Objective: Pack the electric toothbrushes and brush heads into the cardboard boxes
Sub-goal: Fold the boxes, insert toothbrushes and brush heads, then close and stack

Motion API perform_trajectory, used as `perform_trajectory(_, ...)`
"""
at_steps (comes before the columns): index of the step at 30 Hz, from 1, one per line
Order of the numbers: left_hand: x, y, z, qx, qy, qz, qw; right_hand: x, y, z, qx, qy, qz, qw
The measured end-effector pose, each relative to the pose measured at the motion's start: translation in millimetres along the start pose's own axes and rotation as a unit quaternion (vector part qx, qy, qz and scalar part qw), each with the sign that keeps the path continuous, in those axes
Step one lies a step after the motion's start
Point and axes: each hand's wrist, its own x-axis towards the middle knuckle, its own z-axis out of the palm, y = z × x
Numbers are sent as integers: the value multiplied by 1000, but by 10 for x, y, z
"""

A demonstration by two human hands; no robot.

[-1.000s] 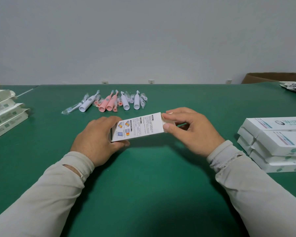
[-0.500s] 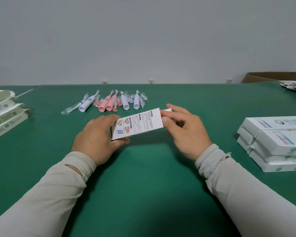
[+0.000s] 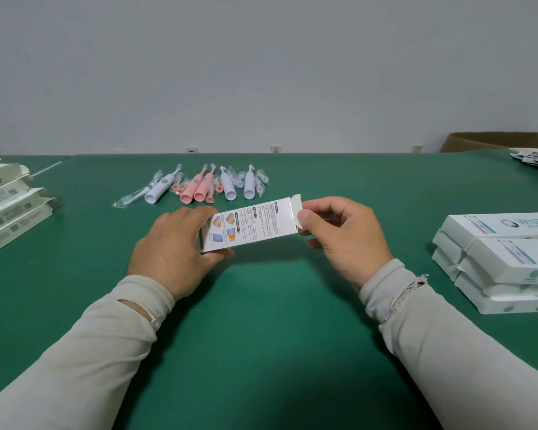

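Note:
A small white cardboard box (image 3: 252, 223) with printed text and pictures hovers over the green table (image 3: 261, 321), its long side towards me. My left hand (image 3: 171, 243) grips its left end. My right hand (image 3: 345, 237) pinches the open flap at its right end between thumb and fingers. Beyond the box lies a row of white and pink electric toothbrushes (image 3: 199, 187) with wrapped brush heads (image 3: 131, 200) among them. What is inside the box cannot be seen.
A stack of white boxes with open flaps (image 3: 10, 200) lies at the left edge. Closed white boxes (image 3: 503, 262) are piled at the right. A brown carton (image 3: 497, 141) and loose leaflets (image 3: 534, 158) sit at the far right corner.
The right hand has shifted from covering the box's right end to pinching its flap, which now stands open. The box has tilted slightly and the left hand has kept its grip.

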Motion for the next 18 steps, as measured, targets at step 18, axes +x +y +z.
perform_trajectory(18,-93,85,50,-113,-13,87,990,29,-6,-81,62,104,42,992)
